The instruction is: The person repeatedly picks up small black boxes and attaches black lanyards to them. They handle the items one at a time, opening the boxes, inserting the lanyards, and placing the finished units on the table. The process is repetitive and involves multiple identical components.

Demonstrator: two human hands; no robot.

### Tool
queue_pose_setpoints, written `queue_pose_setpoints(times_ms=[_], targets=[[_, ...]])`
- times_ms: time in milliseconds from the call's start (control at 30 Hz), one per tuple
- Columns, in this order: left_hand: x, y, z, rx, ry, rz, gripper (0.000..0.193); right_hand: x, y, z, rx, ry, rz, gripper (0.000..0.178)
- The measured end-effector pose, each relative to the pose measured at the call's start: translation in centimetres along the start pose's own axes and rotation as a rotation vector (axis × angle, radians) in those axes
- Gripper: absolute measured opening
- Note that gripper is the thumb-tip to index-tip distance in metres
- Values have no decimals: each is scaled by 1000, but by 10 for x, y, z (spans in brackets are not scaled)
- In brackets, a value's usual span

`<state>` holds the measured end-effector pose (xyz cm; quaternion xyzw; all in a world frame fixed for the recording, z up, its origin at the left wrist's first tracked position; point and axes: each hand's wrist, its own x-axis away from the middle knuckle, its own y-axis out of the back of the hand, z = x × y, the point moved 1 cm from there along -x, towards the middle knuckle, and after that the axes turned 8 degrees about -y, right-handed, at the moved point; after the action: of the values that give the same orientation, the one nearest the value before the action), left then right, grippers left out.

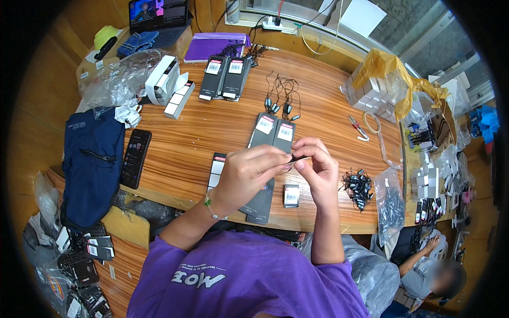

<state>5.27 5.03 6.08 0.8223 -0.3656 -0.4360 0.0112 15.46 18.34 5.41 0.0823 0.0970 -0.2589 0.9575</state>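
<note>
Purple sleeves at bottom; L hand (248, 177) & R hand (317, 168) at frame centre, fingertips pinching a small black tag string (297, 158) between them, above dark hang tags (275, 131) on wooden table (180, 143).

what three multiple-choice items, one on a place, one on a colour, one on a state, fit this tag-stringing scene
1. Where does the black phone lie?
A. on the wooden table, beside the dark blue bag
B. on the floor
C. in the yellow plastic bag

2. What colour is the person's shirt?
A. green
B. purple
C. white

3. What are the left hand and right hand doing?
A. resting flat on the table
B. both gripping scissors
C. pinching one small dark piece between them

Answers: 1 A, the phone lies on the wood next to the bag. 2 B, the shirt is purple. 3 C, both sets of fingertips meet on the piece above the table.
</note>
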Motion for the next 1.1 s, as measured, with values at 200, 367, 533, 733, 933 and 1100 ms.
queue_pose_setpoints(times_ms=[200, 367, 533, 733, 933, 1100], targets=[[0, 0, 2, -214, -234, 45, 15, 1, 2, -1, -399, -183, 13, 6], [6, -4, 9, -100, -29, 54, 19, -15, 17, 29, -762, 171, -100, 9], [7, 3, 7, 30, 101, 138, 32, -13, 0, 43, -736, 172, 3, 13], [41, 56, 57, -189, 401, 334, 54, 4, 12, 55, -620, 197, -8, 18], [81, 76, 81, -341, 556, 577, 63, 7, 22, 58, -624, 201, -21, 16], [81, 75, 67, -392, 462, 399, 55, 4, 23, 51, -553, 154, -80, 13]])
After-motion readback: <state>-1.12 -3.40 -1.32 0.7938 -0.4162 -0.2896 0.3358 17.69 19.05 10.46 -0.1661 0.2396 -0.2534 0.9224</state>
